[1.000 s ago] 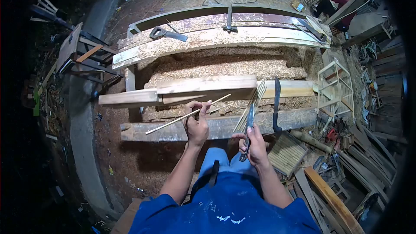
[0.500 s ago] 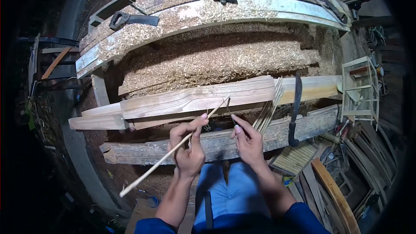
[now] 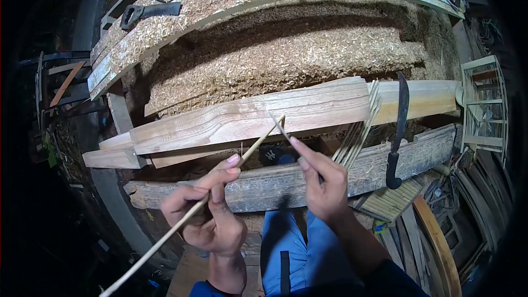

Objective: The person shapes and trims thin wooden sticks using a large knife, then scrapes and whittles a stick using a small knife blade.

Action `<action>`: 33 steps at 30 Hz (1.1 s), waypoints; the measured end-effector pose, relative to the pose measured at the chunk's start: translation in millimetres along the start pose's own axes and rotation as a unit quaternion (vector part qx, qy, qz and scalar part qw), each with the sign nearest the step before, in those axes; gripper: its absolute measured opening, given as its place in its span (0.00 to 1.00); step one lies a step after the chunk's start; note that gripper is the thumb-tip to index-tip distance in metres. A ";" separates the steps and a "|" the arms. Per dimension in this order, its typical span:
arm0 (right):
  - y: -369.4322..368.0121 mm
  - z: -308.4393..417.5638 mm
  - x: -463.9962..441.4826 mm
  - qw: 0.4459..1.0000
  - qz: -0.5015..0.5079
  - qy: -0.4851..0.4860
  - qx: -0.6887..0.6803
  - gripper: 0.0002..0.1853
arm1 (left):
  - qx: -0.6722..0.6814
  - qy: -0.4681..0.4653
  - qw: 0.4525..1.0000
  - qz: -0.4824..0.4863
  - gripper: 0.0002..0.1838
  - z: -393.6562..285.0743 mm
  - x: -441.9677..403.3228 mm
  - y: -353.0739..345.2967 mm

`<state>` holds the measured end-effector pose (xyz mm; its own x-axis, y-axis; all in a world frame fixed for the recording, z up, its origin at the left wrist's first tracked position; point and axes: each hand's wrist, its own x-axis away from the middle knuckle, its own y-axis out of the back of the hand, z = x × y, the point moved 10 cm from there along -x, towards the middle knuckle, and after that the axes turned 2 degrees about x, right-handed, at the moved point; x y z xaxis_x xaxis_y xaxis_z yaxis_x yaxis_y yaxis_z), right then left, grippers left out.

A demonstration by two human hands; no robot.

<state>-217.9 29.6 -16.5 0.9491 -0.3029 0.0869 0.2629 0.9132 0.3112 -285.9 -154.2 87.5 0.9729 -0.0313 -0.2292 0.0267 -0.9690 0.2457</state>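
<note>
Both hands are on the near side of the pale plank (image 3: pixel 247 118). The left hand (image 3: pixel 212 214) pinches a thin stick (image 3: pixel 165 236), which slants up between the hands, its far tip overlapping the plank in view. The right hand (image 3: pixel 324 184) grips a knife (image 3: pixel 285 133) (handle hidden by the fingers), the blade crossing the stick near that tip. Right of the plank's squared end lies a machete (image 3: pixel 402 104).

The plank (image 3: pixel 258 113) is pale pinkish tan with wavy brown grain, the shavings (image 3: pixel 275 60) beyond it speckled tan, and on its near side are a straw-coloured stick (image 3: pixel 154 246), streaked grey beam (image 3: pixel 264 190) and blue trousers (image 3: pixel 272 264).
</note>
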 end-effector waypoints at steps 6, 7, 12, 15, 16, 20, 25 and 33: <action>-0.8 -0.3 0.9 0.999 0.020 -0.021 0.015 0.29 | -0.011 -0.006 1.000 -0.006 0.13 -0.2 -7.7 -4.3; 1.5 -3.6 2.2 0.999 0.019 -0.025 0.026 0.29 | -0.010 -0.026 1.000 -0.002 0.14 -3.8 -7.7 -5.4; -1.7 18.6 0.4 0.999 0.043 -0.003 -0.003 0.33 | -0.059 -0.037 0.997 0.012 0.14 -8.5 -8.2 -11.5; -1.7 -0.5 2.0 1.000 0.005 -0.007 0.000 0.33 | -0.064 -0.030 0.997 0.011 0.13 -6.8 -7.5 -11.0; -1.5 -8.7 -0.7 1.000 0.010 -0.020 0.004 0.32 | -0.050 -0.024 0.998 0.004 0.12 -5.8 -7.6 -9.6; -3.9 19.7 7.9 1.000 0.023 -0.005 0.004 0.30 | -0.082 -0.043 0.995 0.035 0.12 -9.7 -3.6 -12.3; -0.2 -9.9 4.0 0.999 -0.005 -0.030 0.043 0.31 | -0.069 -0.038 0.996 0.035 0.12 -10.2 -3.3 -12.8; 3.7 -7.8 2.7 0.998 -0.015 -0.052 0.024 0.27 | -0.024 -0.021 0.999 0.037 0.10 -4.9 -3.3 -15.7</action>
<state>-213.1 34.2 -22.4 0.9175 -0.3580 0.1734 0.2794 0.8902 0.3598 -288.4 -137.6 89.0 0.9623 -0.1141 -0.2468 -0.0337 -0.9507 0.3083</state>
